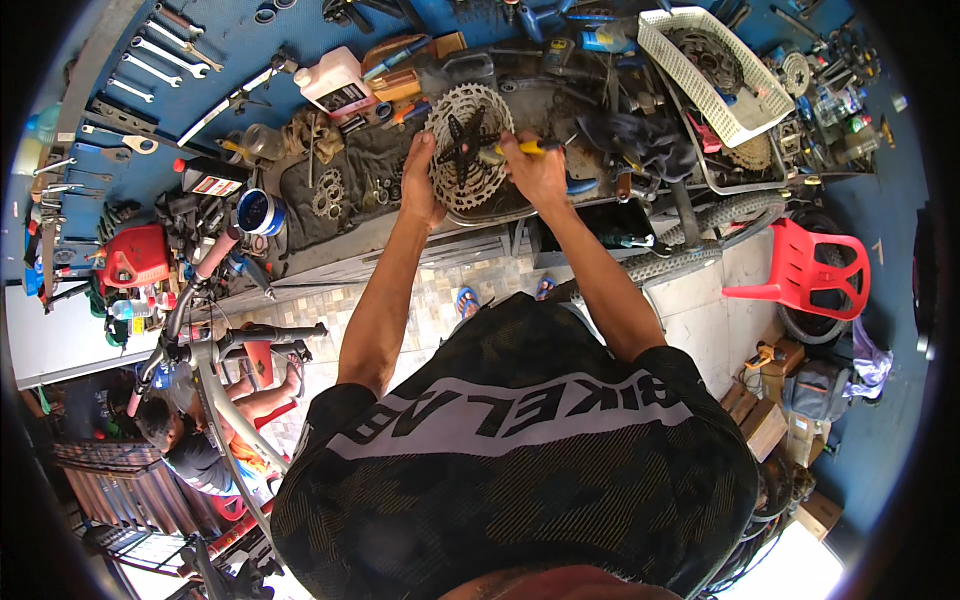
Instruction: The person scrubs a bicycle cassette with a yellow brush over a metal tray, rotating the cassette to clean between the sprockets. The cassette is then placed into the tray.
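A large bicycle cassette (pixel 470 102), silver-toothed with a black spider in its middle, stands tilted up above the workbench. My left hand (pixel 421 185) is closed on its left edge, thumb up and palm along the teeth. At the cassette's right side, my right hand (pixel 538 176) grips a slim tool with a yellow-and-black handle (pixel 541 147). The tool points toward the cassette's middle; its tip is too small to make out. Below the cassette lies a shallow metal tray (pixel 490 217). Left of my left hand, smaller sprockets (pixel 328 193) rest on a dark cloth.
A blue-and-white tub (pixel 261 213) and bottles crowd the bench's left. A cream plastic basket (pixel 745 125) with a cassette stands at the right. Nearby are a bicycle tyre (pixel 680 262), a red chair (pixel 815 270), a bicycle (pixel 208 362) and a seated person (pixel 200 458).
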Motion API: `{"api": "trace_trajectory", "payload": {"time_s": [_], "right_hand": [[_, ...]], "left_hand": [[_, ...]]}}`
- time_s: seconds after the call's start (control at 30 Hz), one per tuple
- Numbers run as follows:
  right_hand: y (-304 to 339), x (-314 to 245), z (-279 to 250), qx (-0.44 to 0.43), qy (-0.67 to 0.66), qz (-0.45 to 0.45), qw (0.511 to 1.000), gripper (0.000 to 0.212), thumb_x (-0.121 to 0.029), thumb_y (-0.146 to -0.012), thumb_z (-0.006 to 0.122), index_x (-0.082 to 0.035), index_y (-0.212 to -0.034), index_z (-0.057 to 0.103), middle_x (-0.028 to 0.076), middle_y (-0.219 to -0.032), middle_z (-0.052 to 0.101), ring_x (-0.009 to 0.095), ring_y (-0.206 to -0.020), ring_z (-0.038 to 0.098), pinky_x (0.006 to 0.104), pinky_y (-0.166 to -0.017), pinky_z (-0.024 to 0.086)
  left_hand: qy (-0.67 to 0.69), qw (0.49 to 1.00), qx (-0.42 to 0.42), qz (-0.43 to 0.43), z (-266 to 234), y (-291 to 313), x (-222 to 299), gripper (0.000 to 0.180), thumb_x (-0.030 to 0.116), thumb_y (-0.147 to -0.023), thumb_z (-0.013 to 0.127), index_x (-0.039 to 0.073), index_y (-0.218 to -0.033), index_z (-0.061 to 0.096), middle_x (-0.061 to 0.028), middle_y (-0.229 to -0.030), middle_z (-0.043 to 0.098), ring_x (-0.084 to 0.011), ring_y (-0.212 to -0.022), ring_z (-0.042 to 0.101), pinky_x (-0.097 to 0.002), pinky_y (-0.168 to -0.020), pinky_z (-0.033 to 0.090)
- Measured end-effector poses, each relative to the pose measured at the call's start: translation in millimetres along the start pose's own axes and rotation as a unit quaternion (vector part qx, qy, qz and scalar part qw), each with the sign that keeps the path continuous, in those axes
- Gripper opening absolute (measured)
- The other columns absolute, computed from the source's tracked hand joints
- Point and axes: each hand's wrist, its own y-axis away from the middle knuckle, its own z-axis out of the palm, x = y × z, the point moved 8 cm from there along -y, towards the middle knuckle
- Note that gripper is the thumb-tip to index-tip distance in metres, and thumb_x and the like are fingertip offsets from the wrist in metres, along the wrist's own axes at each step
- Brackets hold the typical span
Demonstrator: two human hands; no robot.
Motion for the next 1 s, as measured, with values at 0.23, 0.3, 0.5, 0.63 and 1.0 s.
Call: {"api": "trace_trajectory", "payload": {"time_s": [0.23,0.3,0.5,0.63,1.0], "right_hand": [[2.8,-7.7,2.5,0.001,0.008,-0.026,1.0,0.044,-0.047,-0.098,0.068,-0.004,-0.09,0.077,0.021,-0.078,0.075,0.046,-0.083,0.074,0.0493,-0.077,0.06],[-5.5,8.4,-6.6,0.003,0.101,-0.041,0.994,0.047,-0.05,-0.098,0.067,-0.004,-0.091,0.078,0.02,-0.077,0.076,0.044,-0.08,0.074,0.0474,-0.075,0.06],[-4.7,24.0,7.3,-0.038,0.024,0.084,0.995,0.053,-0.057,-0.094,0.065,-0.006,-0.088,0.082,0.014,-0.069,0.075,0.03,-0.073,0.078,0.0417,-0.076,0.061],[-3.4,32.4,11.3,-0.074,0.009,0.143,0.987,0.052,-0.056,-0.093,0.065,-0.008,-0.086,0.082,0.009,-0.066,0.075,0.026,-0.068,0.078,0.0389,-0.074,0.062],[-10.0,20.1,-14.4,-0.028,0.178,-0.056,0.982,0.056,-0.058,-0.094,0.07,-0.004,-0.088,0.08,0.023,-0.08,0.076,0.045,-0.088,0.076,0.0502,-0.081,0.061]], "left_hand": [[0.011,1.0,-0.02,0.014,15.5,11.8,8.9,0.052,0.05,-0.108,0.059,0.015,-0.145,0.053,-0.0112,-0.139,0.064,-0.0292,-0.127,0.066,-0.0536,-0.106,0.057],[0.006,1.0,-0.015,0.017,20.6,15.9,12.4,0.054,0.05,-0.108,0.06,0.014,-0.148,0.052,-0.0109,-0.139,0.064,-0.0281,-0.128,0.065,-0.0518,-0.105,0.057],[-0.049,0.996,0.078,0.013,4.2,15.5,3.4,0.064,0.05,-0.103,0.069,0.011,-0.151,0.052,-0.0094,-0.141,0.063,-0.0256,-0.133,0.061,-0.0472,-0.109,0.053],[-0.039,0.993,0.11,0.027,-15.6,7.7,-13.3,0.05,0.045,-0.103,0.071,0.013,-0.139,0.061,-0.005,-0.133,0.065,-0.0206,-0.129,0.06,-0.044,-0.108,0.052],[-0.042,0.999,0.022,0.026,-6.8,1.7,-0.8,0.05,0.049,-0.103,0.067,0.012,-0.138,0.063,-0.0082,-0.134,0.068,-0.025,-0.122,0.067,-0.0503,-0.105,0.056]]}}
